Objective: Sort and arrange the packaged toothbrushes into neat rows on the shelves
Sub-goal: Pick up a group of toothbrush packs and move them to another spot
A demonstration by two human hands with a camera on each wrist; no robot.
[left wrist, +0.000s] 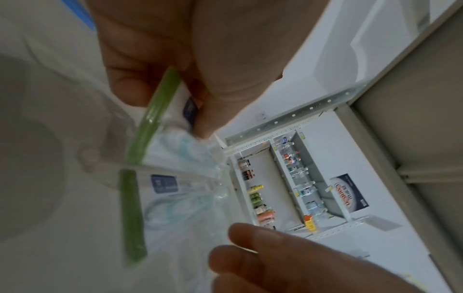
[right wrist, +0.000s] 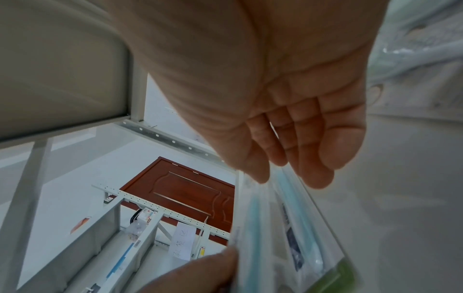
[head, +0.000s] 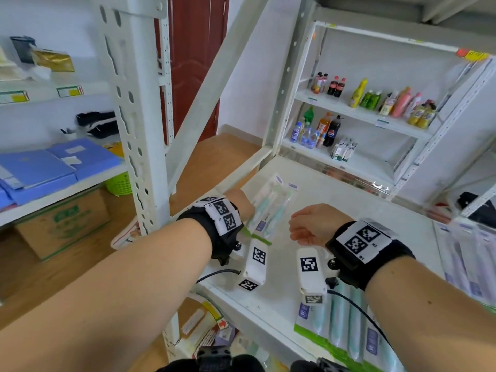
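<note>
Toothbrush packs (head: 268, 208): clear sleeves, green end strips; left hand (head: 240, 204) grip pinches 2; right hand (head: 312, 224) relaxed, empty.

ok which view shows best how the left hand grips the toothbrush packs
The left wrist view: the left hand pinches the toothbrush packs at their green-edged end. Head view hides the fingers; right wrist view shows only a fingertip.

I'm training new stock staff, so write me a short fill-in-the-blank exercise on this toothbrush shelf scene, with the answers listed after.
1. The toothbrush packs are held by the person's ____ hand.
2. The bottom edge strip of each held pack is coloured ____.
3. The right hand holds ____.
4. The drinks bottles stand on the rack to the ____ of the brown door.

Answers: left; green; nothing; right
</note>
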